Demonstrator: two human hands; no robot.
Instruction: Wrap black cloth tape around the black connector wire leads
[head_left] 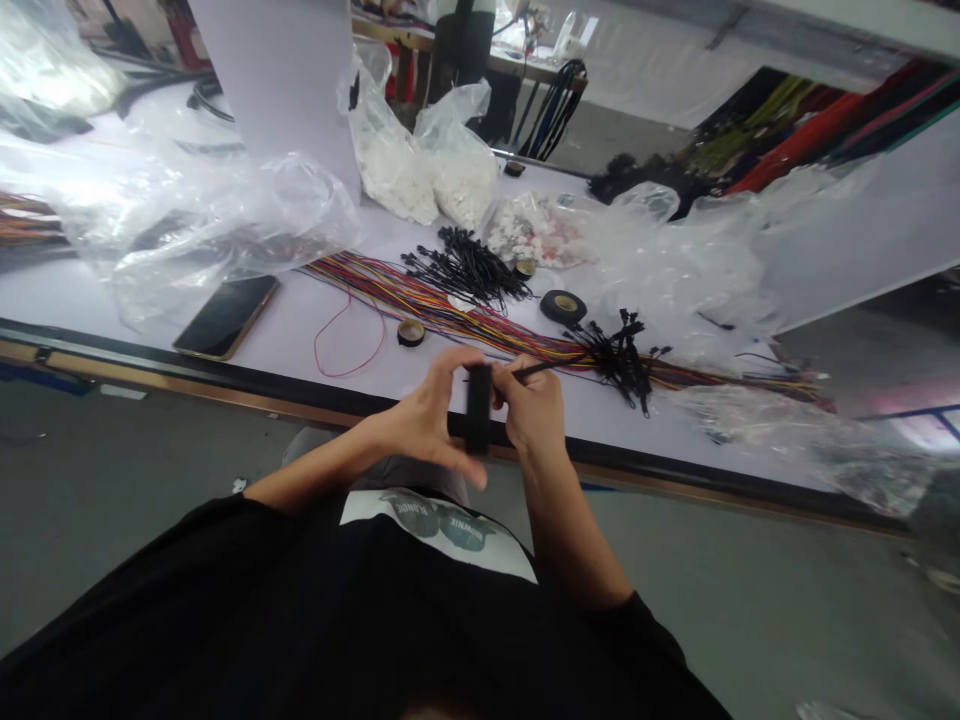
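My left hand (427, 418) curves in a C around a roll of black tape (478, 410), fingers above and thumb below. The roll stands on edge, slightly blurred, in front of the table's edge. Just right of it, my right hand (536, 405) pinches a thin black cable (538, 368) that runs off toward a bunch of black connector leads (622, 360). What lies between its fingertips and the tape is partly hidden. Behind both hands stretches a long bundle of coloured wires (420, 305) on the white table (292, 345).
Another black tape roll (562, 307) and a small, nearly used-up roll (410, 333) lie near the wires. A heap of black leads (472, 265) rests behind them. At left are a phone (227, 318) and clear plastic (217, 220). Bags of white parts (427, 165) stand behind.
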